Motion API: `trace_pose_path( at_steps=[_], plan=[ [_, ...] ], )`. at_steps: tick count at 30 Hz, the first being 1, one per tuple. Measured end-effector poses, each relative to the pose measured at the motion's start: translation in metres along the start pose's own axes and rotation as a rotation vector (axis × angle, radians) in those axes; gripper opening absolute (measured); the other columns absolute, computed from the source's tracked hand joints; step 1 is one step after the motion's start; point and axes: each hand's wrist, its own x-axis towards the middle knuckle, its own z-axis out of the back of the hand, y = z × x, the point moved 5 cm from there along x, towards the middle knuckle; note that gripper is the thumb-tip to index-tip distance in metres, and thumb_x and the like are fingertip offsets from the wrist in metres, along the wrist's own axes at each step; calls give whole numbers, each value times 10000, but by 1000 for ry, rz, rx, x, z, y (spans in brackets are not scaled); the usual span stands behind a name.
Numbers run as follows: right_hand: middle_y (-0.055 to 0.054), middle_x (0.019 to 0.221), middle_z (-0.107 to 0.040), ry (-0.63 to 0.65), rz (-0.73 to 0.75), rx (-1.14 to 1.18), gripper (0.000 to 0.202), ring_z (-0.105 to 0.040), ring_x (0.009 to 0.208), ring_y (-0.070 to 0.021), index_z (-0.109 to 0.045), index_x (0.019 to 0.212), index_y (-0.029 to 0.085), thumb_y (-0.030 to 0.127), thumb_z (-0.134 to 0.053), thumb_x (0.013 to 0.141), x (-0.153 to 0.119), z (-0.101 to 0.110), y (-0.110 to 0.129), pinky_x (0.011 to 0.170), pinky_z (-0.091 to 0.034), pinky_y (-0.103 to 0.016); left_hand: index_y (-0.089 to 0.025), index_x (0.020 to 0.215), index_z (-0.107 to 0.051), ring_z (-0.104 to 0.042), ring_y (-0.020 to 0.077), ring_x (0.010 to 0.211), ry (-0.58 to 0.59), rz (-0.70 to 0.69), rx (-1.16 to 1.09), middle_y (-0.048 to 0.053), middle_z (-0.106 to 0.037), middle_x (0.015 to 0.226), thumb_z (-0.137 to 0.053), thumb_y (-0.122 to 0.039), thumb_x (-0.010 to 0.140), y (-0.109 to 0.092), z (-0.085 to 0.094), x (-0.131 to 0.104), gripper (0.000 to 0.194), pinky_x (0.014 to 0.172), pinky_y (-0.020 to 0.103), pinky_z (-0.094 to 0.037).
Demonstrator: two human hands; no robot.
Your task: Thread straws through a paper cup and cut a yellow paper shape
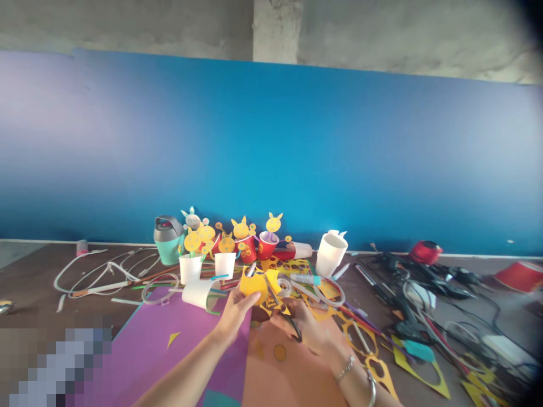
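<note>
My left hand [238, 310] is closed on a yellow paper cutout [254, 285], thumb across its face. In my right hand [299, 322] is a pair of scissors [292, 327] with dark handles; its blades point up and left beside the yellow paper. Whether the blades touch the paper I cannot tell. Below the hands lie a purple sheet [169, 350] and an orange sheet [288, 367]. A white paper cup [201, 295] rests on its side just left of my left hand. A roll of white tape [285, 287] sits beyond the scissors.
Several cups with yellow animal faces, among them a red cup [268, 246], stand along the blue partition [263, 141]. A green bottle [168, 246] is behind them, left. White cups [331, 253] are stacked right of centre. Cables and a glue gun [407, 319] lie right, near yellow paper scraps [379, 370].
</note>
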Motion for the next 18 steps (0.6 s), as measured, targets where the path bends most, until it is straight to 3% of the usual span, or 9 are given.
trace_pose_path(
  at_steps=[8,13,18],
  plan=[
    [41,563,-480,-12,-22,-7,407,-385,437,-111,-678,890,260,652,-659,783,2,0,-8,430,-299,-253,-208,1043,-752,-691,296,1012,-72,-92,67,84,-774,1030,-675,-437,841,2,1,0,315,952,413,-510],
    [39,527,-533,-148,-136,70,463,-460,437,-152,-657,1048,283,617,-721,735,-3,0,-12,428,-352,-278,-193,950,-787,-651,305,1091,-7,-176,211,101,-764,994,-661,-425,866,-1,-3,0,277,986,405,-478],
    [43,531,-562,-178,-145,158,630,-495,458,-167,-582,1244,264,558,-764,718,-4,0,-16,432,-370,-278,-206,934,-800,-641,309,1104,11,-173,238,94,-759,980,-647,-431,874,-1,-3,1,278,997,409,-466]
  ],
)
